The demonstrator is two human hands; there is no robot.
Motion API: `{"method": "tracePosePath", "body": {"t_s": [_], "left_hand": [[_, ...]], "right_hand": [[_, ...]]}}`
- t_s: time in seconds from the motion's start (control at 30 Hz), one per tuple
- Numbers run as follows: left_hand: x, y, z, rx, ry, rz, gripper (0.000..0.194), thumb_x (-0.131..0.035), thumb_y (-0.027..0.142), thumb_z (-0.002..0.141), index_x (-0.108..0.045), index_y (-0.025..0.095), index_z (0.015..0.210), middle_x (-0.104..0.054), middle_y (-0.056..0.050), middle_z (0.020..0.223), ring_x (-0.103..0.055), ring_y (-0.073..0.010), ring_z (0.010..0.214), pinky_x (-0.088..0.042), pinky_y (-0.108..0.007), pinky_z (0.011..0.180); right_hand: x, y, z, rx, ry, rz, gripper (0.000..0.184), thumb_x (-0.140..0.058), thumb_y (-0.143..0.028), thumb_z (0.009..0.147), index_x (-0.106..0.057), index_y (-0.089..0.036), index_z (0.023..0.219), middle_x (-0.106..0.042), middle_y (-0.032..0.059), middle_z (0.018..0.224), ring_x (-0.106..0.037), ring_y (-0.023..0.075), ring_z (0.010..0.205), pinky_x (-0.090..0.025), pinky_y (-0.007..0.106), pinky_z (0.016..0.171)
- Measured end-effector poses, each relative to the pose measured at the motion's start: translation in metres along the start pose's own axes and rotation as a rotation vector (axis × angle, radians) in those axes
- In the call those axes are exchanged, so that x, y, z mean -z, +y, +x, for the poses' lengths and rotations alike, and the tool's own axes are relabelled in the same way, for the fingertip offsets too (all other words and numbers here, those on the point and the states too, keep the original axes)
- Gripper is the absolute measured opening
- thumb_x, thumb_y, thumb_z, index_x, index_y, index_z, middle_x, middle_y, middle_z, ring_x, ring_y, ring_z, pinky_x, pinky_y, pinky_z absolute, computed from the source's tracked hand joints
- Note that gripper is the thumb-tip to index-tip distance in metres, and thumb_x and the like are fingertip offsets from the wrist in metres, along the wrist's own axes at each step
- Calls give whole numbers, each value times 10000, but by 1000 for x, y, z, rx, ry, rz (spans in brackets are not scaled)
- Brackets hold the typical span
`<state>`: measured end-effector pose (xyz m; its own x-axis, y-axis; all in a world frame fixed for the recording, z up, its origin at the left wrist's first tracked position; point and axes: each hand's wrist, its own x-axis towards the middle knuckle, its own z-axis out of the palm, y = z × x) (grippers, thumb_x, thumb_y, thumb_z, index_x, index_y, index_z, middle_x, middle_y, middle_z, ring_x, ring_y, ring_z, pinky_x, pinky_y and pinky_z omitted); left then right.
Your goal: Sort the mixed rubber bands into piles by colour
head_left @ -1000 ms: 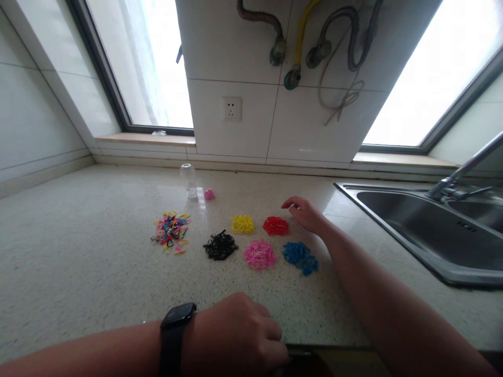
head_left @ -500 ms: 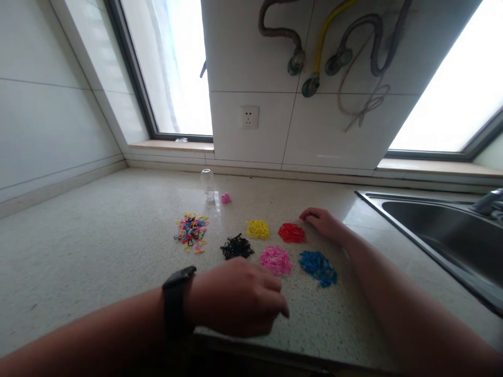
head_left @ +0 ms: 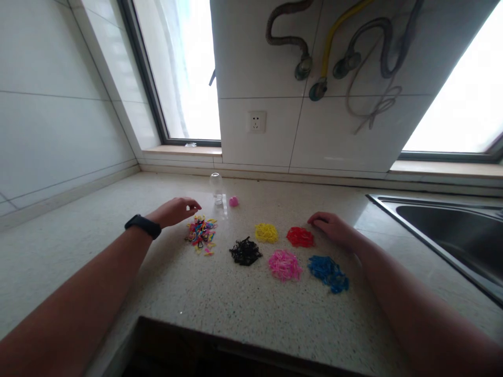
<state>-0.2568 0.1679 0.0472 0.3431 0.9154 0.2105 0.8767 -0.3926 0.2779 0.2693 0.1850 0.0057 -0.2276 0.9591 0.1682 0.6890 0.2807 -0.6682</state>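
My left hand (head_left: 178, 211), with a black watch on the wrist, is just above and left of a mixed-colour pile of small rubber bands (head_left: 201, 232). Its fingers are loosely bent and apart, with nothing seen in them. My right hand (head_left: 329, 226) rests on the counter, fingers loosely stretched, beside a pile of red rubber bands (head_left: 301, 237). Nothing shows in it. Between the hands lie piles of yellow rubber bands (head_left: 266, 233), black rubber bands (head_left: 245, 251) and pink rubber bands (head_left: 284, 265). Blue rubber bands (head_left: 328, 273) are heaped nearer me, at the right.
A clear bottle (head_left: 216, 189) stands upside down behind the piles, with a pink cap (head_left: 233, 201) beside it. At the right is a steel sink (head_left: 377, 201). The speckled counter (head_left: 220, 303) ends at a front edge close to me.
My left hand has swung from over the front of the black and pink piles to the far left, beside the mixed pile. My right hand stays by the red pile. The view has shifted slightly.
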Motion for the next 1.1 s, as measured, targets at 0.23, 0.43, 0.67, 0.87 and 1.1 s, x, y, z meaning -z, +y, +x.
{"method": "tracePosePath", "body": {"t_s": [0.23,0.43,0.67,0.87,1.1], "left_hand": [[-12,-33,-5,68,-127,8,271,-577,364,957,-625,137,1098,-640,-71,1053,-630,-181,893,-547,-375,796],[-15,-41,-3,69,-153,-32,288,-582,351,955,-611,146,1156,-624,-88,1135,-627,-200,959,-550,-395,827],[-15,-40,-4,73,-107,-95,294,-586,346,953,-605,141,1162,-623,-88,1132,-630,-199,950,-555,-389,811],[-5,-9,2,32,64,-227,225,-634,345,901,-665,130,962,-614,-14,781,-561,-124,699,-490,-277,661],[-3,75,11,-93,122,-544,227,-649,351,845,-669,135,912,-596,-9,745,-478,-97,671,-421,-237,631]], "right_hand": [[0,0,0,1,-10,-8,246,-523,-308,815,-727,-186,880,-747,75,924,-661,239,879,-485,380,855],[0,-1,0,5,-1,-6,238,-534,-317,804,-730,-199,868,-751,68,921,-665,247,894,-488,387,863],[0,4,0,-4,-7,-11,254,-533,-324,813,-732,-196,905,-748,70,954,-663,249,912,-482,393,880],[0,1,0,16,-3,-5,240,-534,-308,804,-732,-194,877,-749,69,926,-666,243,893,-489,390,870],[0,1,0,25,5,-7,236,-530,-302,808,-730,-194,870,-750,63,909,-669,232,872,-495,375,856]]}}
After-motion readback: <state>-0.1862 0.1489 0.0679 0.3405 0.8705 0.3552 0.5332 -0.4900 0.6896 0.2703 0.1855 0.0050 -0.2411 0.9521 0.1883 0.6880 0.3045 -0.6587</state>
